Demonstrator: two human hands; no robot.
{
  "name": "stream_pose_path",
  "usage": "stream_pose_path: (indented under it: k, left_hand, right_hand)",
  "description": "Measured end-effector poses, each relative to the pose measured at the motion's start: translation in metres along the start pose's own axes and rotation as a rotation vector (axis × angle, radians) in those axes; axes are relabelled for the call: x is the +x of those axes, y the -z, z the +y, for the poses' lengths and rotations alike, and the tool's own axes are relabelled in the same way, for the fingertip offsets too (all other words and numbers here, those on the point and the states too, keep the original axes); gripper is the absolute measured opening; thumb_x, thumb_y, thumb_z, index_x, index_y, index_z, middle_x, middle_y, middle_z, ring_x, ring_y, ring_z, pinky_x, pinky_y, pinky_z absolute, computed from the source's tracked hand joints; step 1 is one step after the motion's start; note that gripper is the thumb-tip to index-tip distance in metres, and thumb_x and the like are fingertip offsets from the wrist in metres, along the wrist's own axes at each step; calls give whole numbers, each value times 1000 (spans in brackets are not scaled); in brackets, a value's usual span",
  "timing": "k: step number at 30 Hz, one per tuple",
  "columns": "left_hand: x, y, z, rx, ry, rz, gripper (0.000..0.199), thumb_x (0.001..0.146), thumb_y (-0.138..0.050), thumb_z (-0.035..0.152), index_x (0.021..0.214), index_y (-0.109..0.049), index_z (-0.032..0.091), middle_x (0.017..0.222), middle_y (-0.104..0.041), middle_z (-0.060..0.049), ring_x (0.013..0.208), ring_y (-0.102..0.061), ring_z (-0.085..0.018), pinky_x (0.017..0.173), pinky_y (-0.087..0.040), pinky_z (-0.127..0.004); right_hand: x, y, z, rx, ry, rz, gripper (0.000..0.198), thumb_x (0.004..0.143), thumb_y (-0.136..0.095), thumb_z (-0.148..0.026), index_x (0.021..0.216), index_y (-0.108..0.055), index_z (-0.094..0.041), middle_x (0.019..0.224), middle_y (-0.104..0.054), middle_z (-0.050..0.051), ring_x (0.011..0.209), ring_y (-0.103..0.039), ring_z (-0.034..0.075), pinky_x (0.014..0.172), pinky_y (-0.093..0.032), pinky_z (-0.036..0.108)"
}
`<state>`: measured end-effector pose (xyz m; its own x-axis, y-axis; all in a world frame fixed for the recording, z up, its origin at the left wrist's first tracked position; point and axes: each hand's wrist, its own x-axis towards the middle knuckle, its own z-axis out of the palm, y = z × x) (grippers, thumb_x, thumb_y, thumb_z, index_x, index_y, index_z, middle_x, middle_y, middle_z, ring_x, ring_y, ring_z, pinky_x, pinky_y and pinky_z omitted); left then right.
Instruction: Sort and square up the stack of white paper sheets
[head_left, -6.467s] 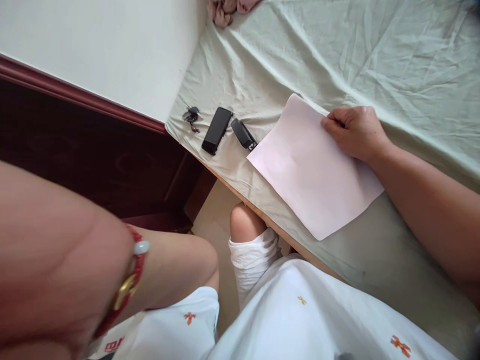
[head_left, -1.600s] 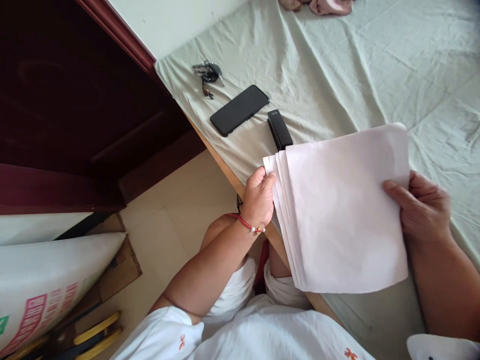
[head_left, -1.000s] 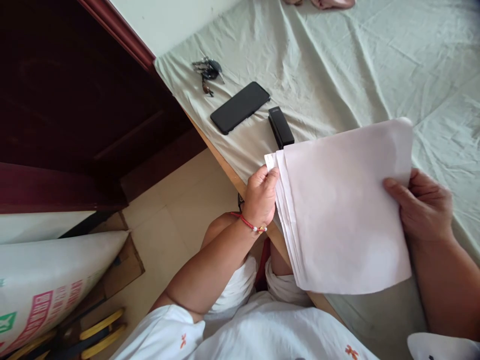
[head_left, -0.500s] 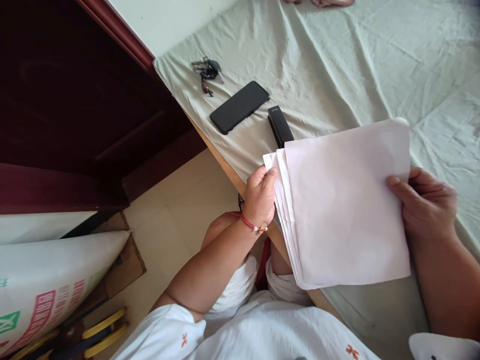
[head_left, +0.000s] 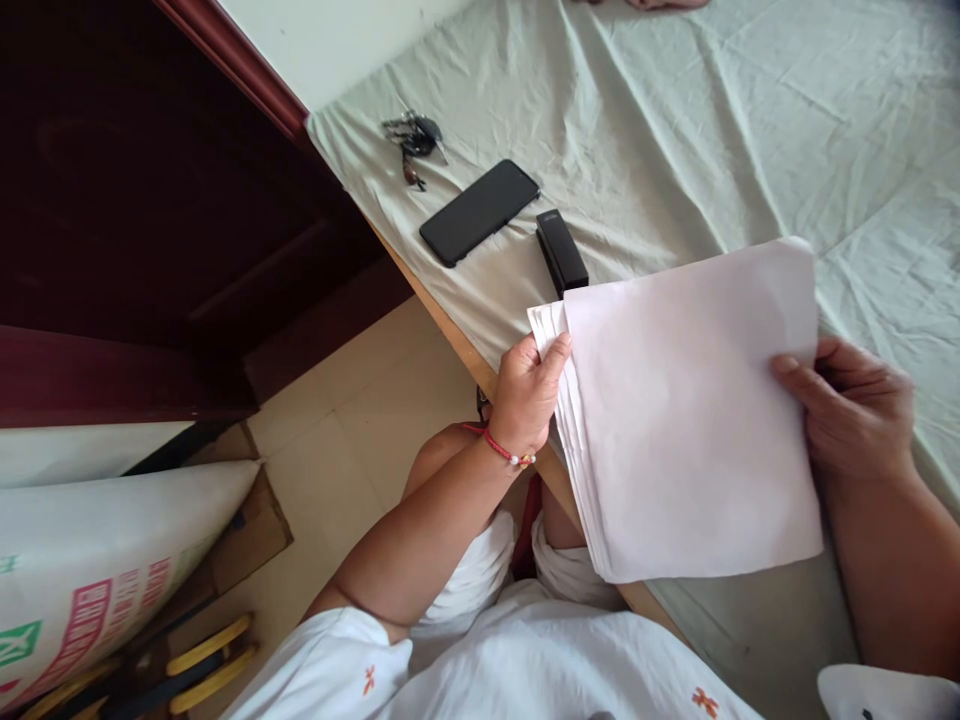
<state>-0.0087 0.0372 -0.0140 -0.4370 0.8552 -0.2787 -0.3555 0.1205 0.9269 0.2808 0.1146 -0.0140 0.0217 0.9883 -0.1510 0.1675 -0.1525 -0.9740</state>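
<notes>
A: Starting at the left, what do we see?

B: A printed sack (head_left: 90, 570) on the floor, then the bed's (head_left: 675, 120) near left corner with keys (head_left: 411, 140), a phone (head_left: 478, 212) and a stapler (head_left: 561, 252) lying in a row along the edge.

A: And our hands?

B: Our left hand (head_left: 525, 395) pinches the left edge of the papers (head_left: 690, 420), thumb on the top sheet, where the sheets fan out a little. Our right hand (head_left: 855, 410) grips the right edge, thumb on top, fingers curled beneath.

A: Where do the papers sit?

B: We hold them over the bed's near edge, their far left corner just covering the stapler's end. We cannot tell whether they touch the sheet.
</notes>
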Motion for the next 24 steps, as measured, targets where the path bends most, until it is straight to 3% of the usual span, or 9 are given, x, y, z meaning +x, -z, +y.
stream_pose_path:
  k: [5,12,17,24]
  left_hand:
    - [0,0,-2,-29,-26,-52,28,87,-80,50,97,-80,24,99,-81,-3,101,-73,-23,100,-54,-37]
    - [-2,-3,3,-97,12,-26,24,86,-81,46,90,-78,22,96,-81,-4,110,-73,-25,106,-54,-40]
    - [-4,-3,1,-98,6,6,26,87,-80,46,94,-78,22,96,-80,-3,106,-72,-24,103,-54,-38]
    - [-5,-3,-6,-133,-8,88,26,88,-83,46,87,-75,21,87,-74,0,97,-69,-20,94,-53,-31]
  right_hand:
    - [2,-2,1,20,59,48,38,67,-98,-44,89,-77,-21,78,-71,0,61,-56,9,53,-48,20]
    - [6,-3,3,7,120,150,37,67,-95,-49,78,-76,-19,66,-61,-2,55,-44,7,52,-36,20]
    - [5,-7,-2,43,168,145,37,62,-99,-41,83,-77,-19,77,-70,0,62,-54,8,57,-43,20]
    - [2,-9,-6,61,95,98,44,54,-102,-45,75,-74,-18,67,-66,0,52,-49,8,46,-40,20]
